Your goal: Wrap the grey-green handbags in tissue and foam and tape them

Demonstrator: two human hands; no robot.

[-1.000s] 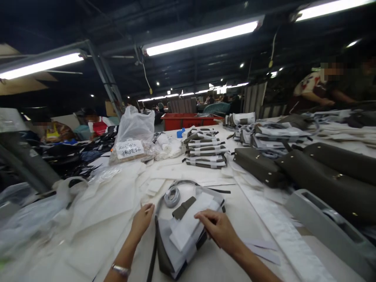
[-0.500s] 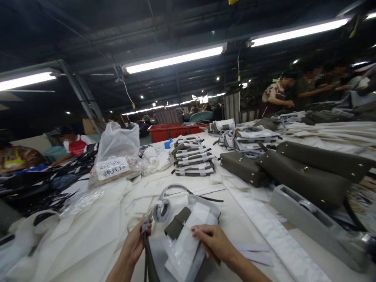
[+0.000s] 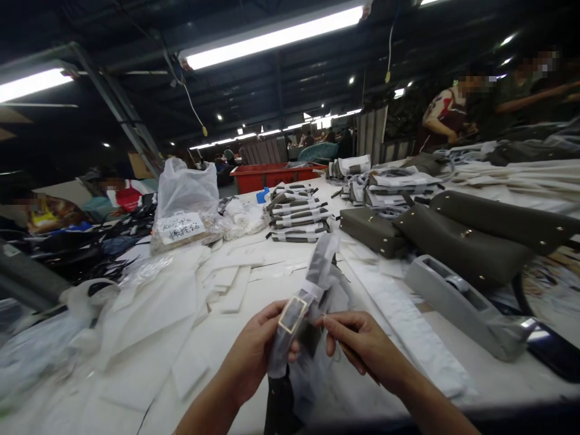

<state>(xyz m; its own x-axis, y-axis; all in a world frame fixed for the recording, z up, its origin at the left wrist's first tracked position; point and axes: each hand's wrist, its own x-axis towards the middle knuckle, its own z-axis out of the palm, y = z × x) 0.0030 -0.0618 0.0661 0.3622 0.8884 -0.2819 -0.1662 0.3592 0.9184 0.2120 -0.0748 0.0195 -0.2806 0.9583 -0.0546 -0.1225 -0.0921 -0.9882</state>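
My left hand is closed around a strap with a gold buckle, covered in grey translucent wrapping. The wrapped strap rises beyond my fingers, away from me. My right hand is just right of the buckle, thumb and fingers pinched together. A thin pale bit shows at its fingertips, too small to name. Below and between my hands lies a dark piece in translucent film, partly hidden by them. A dark strap end hangs under my left hand.
A grey tape dispenser and a dark phone-like slab lie at right. Dark olive bags rest behind them. Wrapped bundles are stacked ahead. White sheets and a labelled plastic bag lie left. People work beyond the table.
My left hand has moved right and up, bringing the wrapped strap with its buckle in front of my right hand. My right hand has left the white packet and shifted slightly right. The view has turned.
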